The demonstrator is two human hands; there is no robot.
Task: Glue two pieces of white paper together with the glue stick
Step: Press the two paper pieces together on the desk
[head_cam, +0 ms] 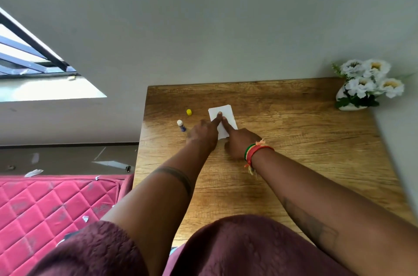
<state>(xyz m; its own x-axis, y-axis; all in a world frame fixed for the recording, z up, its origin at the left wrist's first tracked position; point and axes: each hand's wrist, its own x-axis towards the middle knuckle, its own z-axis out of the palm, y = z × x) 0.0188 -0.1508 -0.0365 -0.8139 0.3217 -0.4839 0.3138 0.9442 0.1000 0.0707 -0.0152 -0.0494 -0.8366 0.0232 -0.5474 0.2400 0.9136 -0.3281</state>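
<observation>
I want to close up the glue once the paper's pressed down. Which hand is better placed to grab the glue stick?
Probably the left hand. It presses the white paper right beside the uncapped glue stick and the yellow cap, both lying to its left. The right hand would have to cross over.

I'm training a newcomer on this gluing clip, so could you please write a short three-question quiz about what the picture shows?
1. True or false: the yellow cap is on the glue stick.
2. What do both index fingers press on? A) the flower vase B) the white paper C) the glue stick
3. Fill in: the bracelet is on the ___ wrist.

Key:
1. False; the cap sits apart on the wooden table.
2. B; the left hand and the right hand each point a finger onto the paper.
3. Right.
</observation>
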